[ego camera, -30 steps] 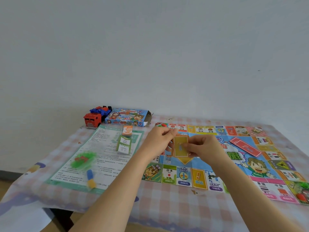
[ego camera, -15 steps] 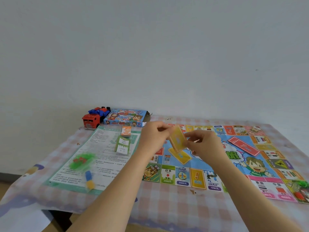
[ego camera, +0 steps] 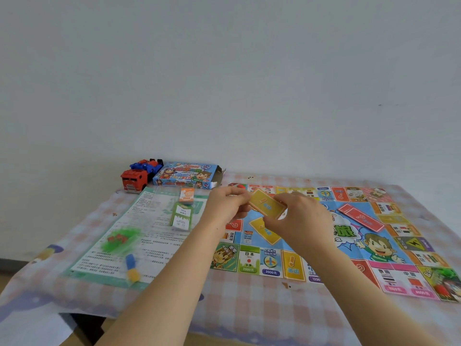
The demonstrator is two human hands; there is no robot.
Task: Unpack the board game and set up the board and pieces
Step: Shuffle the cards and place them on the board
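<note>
The colourful game board [ego camera: 349, 236] lies flat on the table's right half. Both my hands hold a yellow card deck [ego camera: 267, 204] tilted above the board's left part: my left hand [ego camera: 228, 206] pinches its left end, my right hand [ego camera: 300, 218] grips its right side. Directly below them is the board's printed yellow card space [ego camera: 264, 231]. A red card deck [ego camera: 360, 217] lies on the board's centre right.
To the left lies the rules sheet [ego camera: 129, 236] with a green bag of pieces [ego camera: 119, 239], blue and yellow pawns [ego camera: 131, 268], green paper money [ego camera: 182, 216] and an orange deck [ego camera: 187, 195]. The open game box [ego camera: 185, 174] and a toy truck [ego camera: 139, 174] stand at the back.
The yellow deck was upright in my fingers; both hands have turned it to lie slanted like the board's yellow space and moved slightly up and back.
</note>
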